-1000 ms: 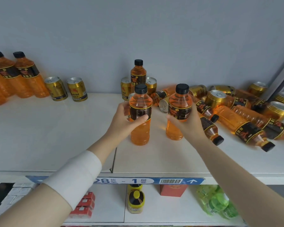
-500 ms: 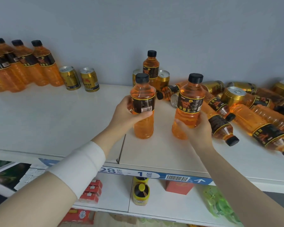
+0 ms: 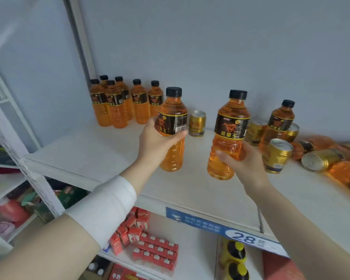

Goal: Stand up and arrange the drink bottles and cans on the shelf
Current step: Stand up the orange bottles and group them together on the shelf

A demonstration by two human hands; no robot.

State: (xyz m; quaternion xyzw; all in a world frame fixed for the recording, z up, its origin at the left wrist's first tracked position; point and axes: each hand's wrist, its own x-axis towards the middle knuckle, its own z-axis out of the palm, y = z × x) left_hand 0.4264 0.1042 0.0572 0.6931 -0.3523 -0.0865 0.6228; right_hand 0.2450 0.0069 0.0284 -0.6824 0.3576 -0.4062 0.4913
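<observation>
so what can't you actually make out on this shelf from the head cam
- Fallen bottles at far right: cut off by the frame edge, so their count is unknown.
- Upright row of bottles at back left: front ones overlap those behind.
- Blue shelf tag: small print blurred; only 28 reads.
- Bottle in the left hand: its fingers hide part of the label.
- Lower shelf goods: partly hidden by the left forearm.

Upright bottle (image 3: 173,130) in each hand (image 3: 156,142)
</observation>
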